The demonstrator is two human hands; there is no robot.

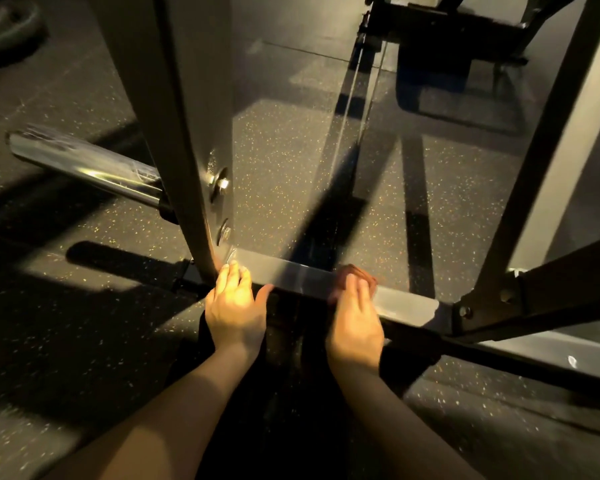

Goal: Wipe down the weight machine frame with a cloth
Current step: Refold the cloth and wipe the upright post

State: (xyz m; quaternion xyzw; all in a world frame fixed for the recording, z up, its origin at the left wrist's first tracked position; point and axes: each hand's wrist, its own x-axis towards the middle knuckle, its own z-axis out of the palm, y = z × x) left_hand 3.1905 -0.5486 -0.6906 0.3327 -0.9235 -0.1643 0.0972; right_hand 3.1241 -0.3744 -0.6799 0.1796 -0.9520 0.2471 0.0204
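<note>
The weight machine frame has a grey low crossbar (302,277) running between a grey upright post (194,133) on the left and a dark bracket on the right. My left hand (234,306) rests with straight fingers on the crossbar's left end, beside the foot of the post. My right hand (355,317) lies on the crossbar further right and presses a reddish-brown cloth (355,273) against the bar. The cloth peeks out beyond my fingertips; most of it is hidden under the hand.
A chrome weight horn (84,166) sticks out left from the post, above two bolts (224,183). Another grey upright (561,133) and a dark diagonal brace (551,292) stand at the right. Cables (357,98) run down behind. The floor is speckled black rubber (66,323).
</note>
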